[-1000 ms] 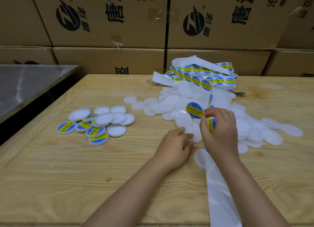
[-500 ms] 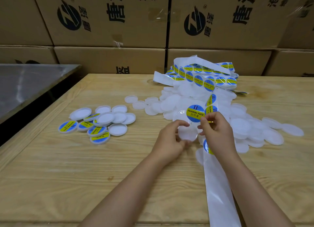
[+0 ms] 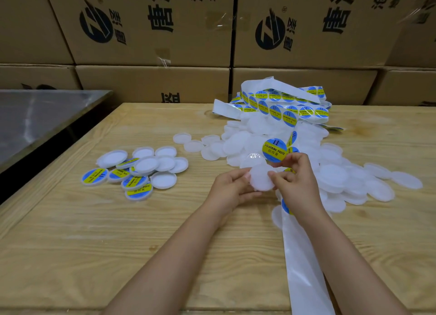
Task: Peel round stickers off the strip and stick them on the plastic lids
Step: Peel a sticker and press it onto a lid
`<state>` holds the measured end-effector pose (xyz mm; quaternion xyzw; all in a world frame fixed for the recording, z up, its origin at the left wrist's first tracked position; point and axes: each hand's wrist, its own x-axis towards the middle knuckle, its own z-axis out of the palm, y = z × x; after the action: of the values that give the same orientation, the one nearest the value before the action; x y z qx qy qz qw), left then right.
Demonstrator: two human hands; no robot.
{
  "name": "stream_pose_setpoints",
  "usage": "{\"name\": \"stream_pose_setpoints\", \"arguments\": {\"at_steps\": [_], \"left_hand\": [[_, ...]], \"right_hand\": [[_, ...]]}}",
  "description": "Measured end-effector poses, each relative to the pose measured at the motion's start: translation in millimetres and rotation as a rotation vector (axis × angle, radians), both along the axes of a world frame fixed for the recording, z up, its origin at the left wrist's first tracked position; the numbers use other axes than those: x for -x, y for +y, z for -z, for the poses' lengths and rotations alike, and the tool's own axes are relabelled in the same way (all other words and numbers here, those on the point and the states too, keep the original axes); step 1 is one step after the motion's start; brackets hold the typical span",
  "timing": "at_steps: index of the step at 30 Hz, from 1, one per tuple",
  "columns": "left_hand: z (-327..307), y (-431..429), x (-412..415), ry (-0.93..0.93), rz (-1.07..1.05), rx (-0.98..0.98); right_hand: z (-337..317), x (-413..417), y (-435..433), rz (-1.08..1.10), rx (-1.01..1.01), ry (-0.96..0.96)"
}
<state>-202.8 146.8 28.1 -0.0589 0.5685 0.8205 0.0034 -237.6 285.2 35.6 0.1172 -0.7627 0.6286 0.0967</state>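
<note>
Just beyond the lid (image 3: 260, 180), right fingers (image 3: 297, 158) pinch sticker (image 3: 274, 150).

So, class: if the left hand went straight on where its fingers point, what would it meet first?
Gripping the blank lid, the left hand would probably meet the right hand at the lid's far edge; depth unclear.

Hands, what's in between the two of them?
A plain white lid sits between them in the head view. The left hand holds it; the right hand pinches a round sticker just above it.

Left hand (image 3: 232, 189) beside right hand (image 3: 296, 181), curled
</note>
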Motion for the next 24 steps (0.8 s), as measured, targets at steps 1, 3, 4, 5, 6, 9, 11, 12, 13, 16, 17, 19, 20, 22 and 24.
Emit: {"name": "stream_pose_setpoints", "arguments": {"at_steps": [1, 3, 4, 5, 6, 9, 11, 12, 13, 16, 17, 19, 20, 22, 24], "left_hand": [[1.2, -1.7, 0.9, 0.001, 0.008, -0.007], [2.5, -3.7, 1.6, 0.0, 0.007, -0.043], [2.4, -4.0, 1.7, -0.004, -0.001, -0.07], [2.2, -4.3, 2.1, -0.008, -0.014, -0.099], [1.9, -4.9, 2.5, -0.012, -0.028, -0.128], [2.4, -6.5, 4.1, -0.009, -0.04, -0.204], [2.8, -7.1, 4.2, 0.004, -0.034, -0.22], [2.9, -7.1, 4.1, 0.009, -0.033, -0.223], [3.0, -7.0, 3.8, 0.013, -0.034, -0.227], [2.3, -6.8, 3.8, 0.016, -0.038, -0.251], [2.1, -6.6, 3.8, 0.017, -0.034, -0.259], [2.2, -6.0, 3.6, 0.013, -0.027, -0.273], [2.4, -5.6, 3.4, 0.008, -0.024, -0.282], [2.4, -4.9, 3.3, -0.007, -0.02, -0.303], [2.1, -5.0, 3.5, -0.017, -0.014, -0.318]], "right_hand": [[0.3, 0.2, -0.5, -0.001, -0.003, 0.007], [0.8, 0.2, -1.6, 0.006, 0.002, 0.014], [0.5, 0.1, -1.9, 0.017, 0.016, 0.01], [-0.3, 0.2, -1.9, 0.032, 0.042, -0.002], [-1.8, 0.5, -1.5, 0.045, 0.085, -0.024], [-6.0, 2.3, 0.2, 0.03, 0.214, -0.103], [-7.0, 2.0, 0.7, 0.005, 0.22, -0.121], [-6.6, 1.4, 0.6, -0.008, 0.21, -0.123], [-5.8, 1.0, 0.3, -0.02, 0.197, -0.126], [-3.9, 0.8, -0.6, -0.038, 0.152, -0.144], [-3.6, 1.0, -0.9, -0.041, 0.144, -0.146], [-3.2, 0.5, -1.7, -0.043, 0.127, -0.144], [-3.0, 0.0, -2.3, -0.04, 0.117, -0.14], [-3.0, -1.6, -3.6, -0.03, 0.102, -0.131], [-3.2, -2.6, -4.9, -0.026, 0.084, -0.123]]}}
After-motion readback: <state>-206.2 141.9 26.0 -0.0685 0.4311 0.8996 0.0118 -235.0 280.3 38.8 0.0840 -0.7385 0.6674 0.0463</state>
